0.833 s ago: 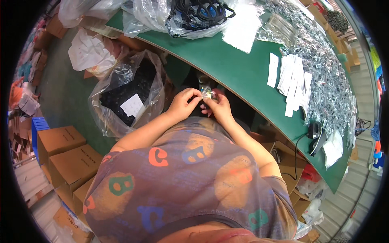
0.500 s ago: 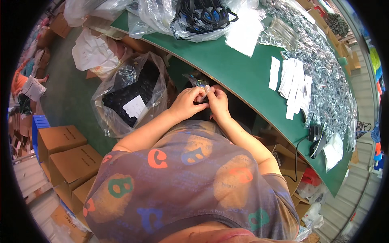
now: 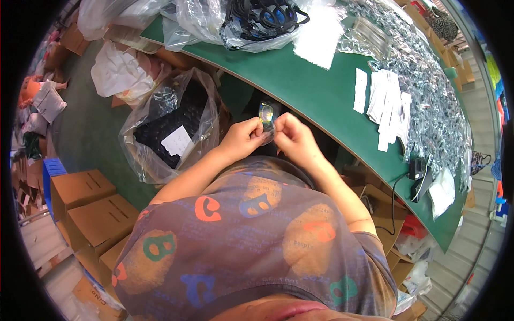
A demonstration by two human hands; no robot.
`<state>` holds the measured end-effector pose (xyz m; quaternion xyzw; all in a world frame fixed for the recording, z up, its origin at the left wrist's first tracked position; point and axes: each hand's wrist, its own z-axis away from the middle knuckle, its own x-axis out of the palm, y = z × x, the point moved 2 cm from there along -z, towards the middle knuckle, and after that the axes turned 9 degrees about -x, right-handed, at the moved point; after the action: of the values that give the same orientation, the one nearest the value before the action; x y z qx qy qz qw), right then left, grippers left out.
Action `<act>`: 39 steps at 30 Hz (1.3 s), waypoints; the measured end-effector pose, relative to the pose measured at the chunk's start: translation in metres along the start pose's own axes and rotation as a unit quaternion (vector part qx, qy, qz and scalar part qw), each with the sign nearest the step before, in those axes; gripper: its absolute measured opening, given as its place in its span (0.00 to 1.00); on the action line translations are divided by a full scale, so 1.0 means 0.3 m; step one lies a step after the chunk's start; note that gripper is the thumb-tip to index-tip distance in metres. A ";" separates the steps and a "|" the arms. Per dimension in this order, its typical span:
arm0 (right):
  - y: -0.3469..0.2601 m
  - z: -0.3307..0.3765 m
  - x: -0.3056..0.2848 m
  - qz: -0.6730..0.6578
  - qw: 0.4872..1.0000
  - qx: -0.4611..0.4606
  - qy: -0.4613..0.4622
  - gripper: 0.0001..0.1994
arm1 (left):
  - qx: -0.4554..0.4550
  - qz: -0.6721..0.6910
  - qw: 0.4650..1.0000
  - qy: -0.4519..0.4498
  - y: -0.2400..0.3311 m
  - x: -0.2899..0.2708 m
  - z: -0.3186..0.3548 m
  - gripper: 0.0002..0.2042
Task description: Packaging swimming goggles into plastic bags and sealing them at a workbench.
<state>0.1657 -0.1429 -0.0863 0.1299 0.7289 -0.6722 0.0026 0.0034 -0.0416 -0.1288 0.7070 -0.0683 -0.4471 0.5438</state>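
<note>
Small packet: a little clear plastic packet (image 3: pixel 266 119), shiny, with something small and pale inside; what it is cannot be told.
Where it is: up in the air between both hands, just in front of the edge of the green tabletop (image 3: pixel 305 88).
Left hand (image 3: pixel 243 138): fingers pinch the left side of the packet.
Right hand (image 3: pixel 292 136): fingers pinch the right side of the packet.
Big clear bag (image 3: pixel 171 120): sits open on the floor to the left, with black things and a white paper slip inside.
Bag on the tabletop (image 3: pixel 257 21): clear plastic, full of dark looped things.
White slips (image 3: pixel 385 104): lie in a loose bunch on the tabletop.
Brown boxes (image 3: pixel 88 206): closed, on the floor at the lower left.
</note>
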 end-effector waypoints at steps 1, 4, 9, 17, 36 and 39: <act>-0.084 0.000 -0.025 -0.138 0.987 0.073 -0.029 0.06 | -0.039 0.221 0.971 -0.081 0.023 -0.011 0.013 0.12; -0.139 0.011 -0.087 -0.210 0.963 -0.164 0.029 0.05 | -0.137 0.483 0.828 -0.248 0.118 -0.101 0.023 0.16; 0.144 0.063 0.027 -0.258 0.958 0.053 -0.115 0.30 | -0.194 0.500 0.795 -0.284 0.142 -0.057 0.056 0.15; 0.170 0.100 0.025 -0.086 0.993 0.079 0.010 0.32 | -0.002 0.294 0.954 -0.064 0.151 -0.277 -0.022 0.12; 0.331 0.114 -0.007 -0.091 0.992 0.073 0.051 0.33 | 0.066 0.092 0.978 -0.172 0.181 -0.036 -0.003 0.10; 0.345 0.135 -0.019 -0.075 0.991 0.101 0.055 0.32 | 0.080 0.120 0.978 -0.149 0.167 0.008 -0.005 0.06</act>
<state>0.1842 -0.1772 -0.1906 0.1110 0.6638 -0.7327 -0.1010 0.0254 -0.0621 -0.0886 0.6602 -0.2685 -0.4719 0.5190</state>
